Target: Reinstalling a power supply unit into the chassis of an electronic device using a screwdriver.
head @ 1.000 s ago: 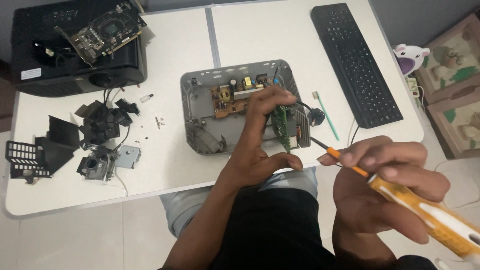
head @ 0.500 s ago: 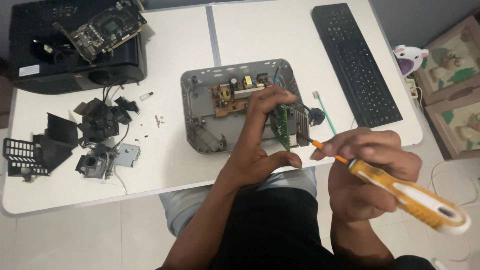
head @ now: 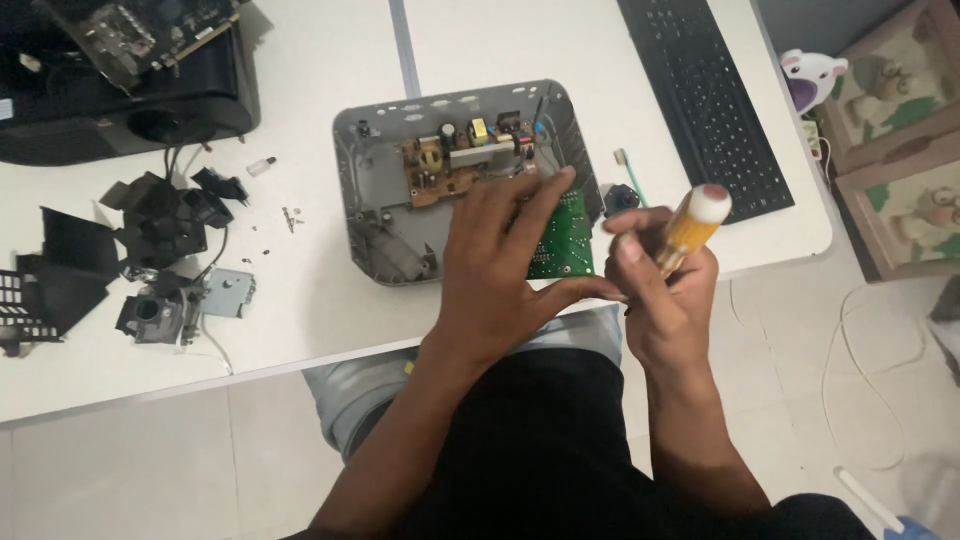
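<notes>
I see my left hand (head: pixel 500 270) spread over the right part of the open grey casing (head: pixel 370 190), and its fingers and thumb are closed around the edges of a green circuit board (head: pixel 562 235) that stands tilted at the right wall of the casing. My right hand (head: pixel 660 290) is just beside the board, at the edge of the tabletop (head: pixel 480 40). Its grip is clamped around a screwdriver with a yellow handle (head: pixel 690 225); the white end of the handle points up toward the camera, and the tip is hidden behind my fingers, so I cannot tell where it touches. Inside the casing there is a brown power board (head: pixel 455 165) with small components, still lying flat. At the left of the casing lie black plastic parts (head: pixel 160 220) and a few small screws (head: pixel 290 215). A black keyboard (head: pixel 710 100) lies at the right, well apart from my hands, and a black device (head: pixel 120 90) stands at the far left corner.
</notes>
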